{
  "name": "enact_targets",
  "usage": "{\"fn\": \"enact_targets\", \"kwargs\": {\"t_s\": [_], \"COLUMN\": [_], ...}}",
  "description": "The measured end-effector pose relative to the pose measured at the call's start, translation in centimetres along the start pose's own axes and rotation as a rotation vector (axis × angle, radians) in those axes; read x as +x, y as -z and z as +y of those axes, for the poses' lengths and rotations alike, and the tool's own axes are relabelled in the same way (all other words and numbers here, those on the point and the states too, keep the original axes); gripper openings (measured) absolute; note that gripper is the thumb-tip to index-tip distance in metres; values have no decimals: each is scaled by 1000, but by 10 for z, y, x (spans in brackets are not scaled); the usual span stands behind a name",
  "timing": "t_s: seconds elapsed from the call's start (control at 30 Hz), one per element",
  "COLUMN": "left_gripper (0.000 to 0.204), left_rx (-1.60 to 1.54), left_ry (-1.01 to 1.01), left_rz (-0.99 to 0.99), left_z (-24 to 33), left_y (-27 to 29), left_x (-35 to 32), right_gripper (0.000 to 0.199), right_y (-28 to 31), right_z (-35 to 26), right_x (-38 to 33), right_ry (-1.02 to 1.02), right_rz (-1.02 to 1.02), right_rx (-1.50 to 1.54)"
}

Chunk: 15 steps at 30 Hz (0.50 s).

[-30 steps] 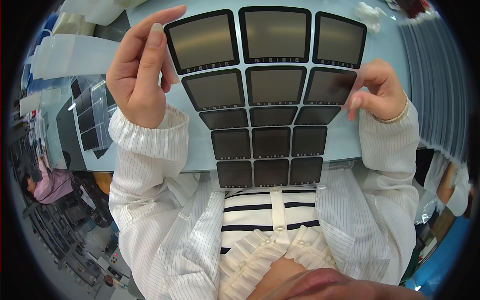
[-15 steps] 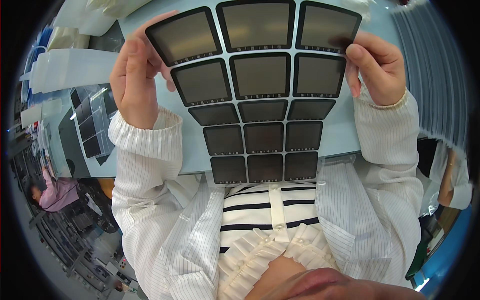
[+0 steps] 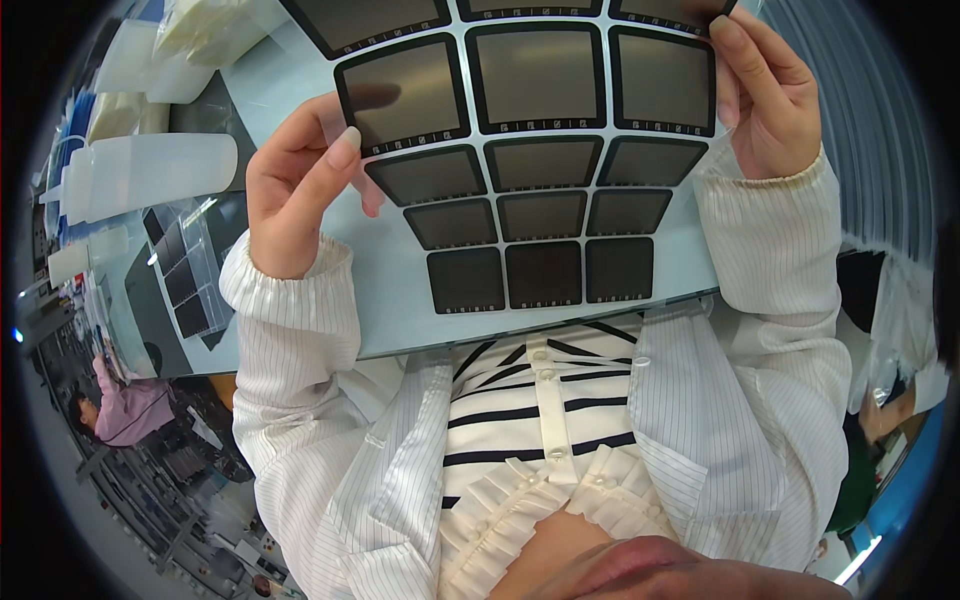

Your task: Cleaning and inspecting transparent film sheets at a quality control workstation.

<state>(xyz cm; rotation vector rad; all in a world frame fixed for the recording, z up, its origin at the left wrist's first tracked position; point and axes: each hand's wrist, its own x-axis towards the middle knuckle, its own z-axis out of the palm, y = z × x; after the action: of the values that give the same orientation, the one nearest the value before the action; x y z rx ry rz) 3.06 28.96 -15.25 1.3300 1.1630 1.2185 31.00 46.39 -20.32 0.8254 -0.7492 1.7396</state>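
Observation:
A clear sheet bearing rows of dark rectangular panels with black borders [image 3: 537,78] is held up in front of me, its far end cut off by the top of the view. The sheet is bent, so its near rows look foreshortened. My left hand [image 3: 293,195] pinches the left edge between thumb and fingers, beside the large second visible row. Higher up on the opposite edge, my right hand [image 3: 765,100] has its thumb and fingers closed on the sheet near a panel corner. The near end of the sheet hangs over the table's front edge area.
Beneath lies a pale glass-topped table [image 3: 385,325]. On the left are a white squeeze bottle [image 3: 150,175], plastic bags [image 3: 205,30] and another strip of dark panels [image 3: 178,275]. Pleated grey plastic [image 3: 880,130] lines the right. A person in pink [image 3: 135,410] sits farther left.
The sheet has shifted upward in the view, its far row now partly cut off. My left hand has moved down the sheet's left edge to a new grip; my right hand rose slightly.

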Motion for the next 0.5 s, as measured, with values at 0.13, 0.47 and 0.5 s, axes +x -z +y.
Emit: {"fn": "enact_targets", "kwargs": {"t_s": [0.13,0.47,0.5], "left_gripper": [34,32,32], "left_rx": [48,33,34], "left_ry": [7,19,19], "left_rz": [30,54,54], "left_z": [1,3,4], "left_y": [5,-1,-2], "left_x": [-10,-7,-7], "right_gripper": [18,19,19], "right_y": [-56,-77,-77], "right_z": [-12,-24,-25], "right_x": [10,9,9], "right_ry": [-294,-437,-436], "right_rz": [288,600,599], "right_rx": [-625,-1042,-1041]}}
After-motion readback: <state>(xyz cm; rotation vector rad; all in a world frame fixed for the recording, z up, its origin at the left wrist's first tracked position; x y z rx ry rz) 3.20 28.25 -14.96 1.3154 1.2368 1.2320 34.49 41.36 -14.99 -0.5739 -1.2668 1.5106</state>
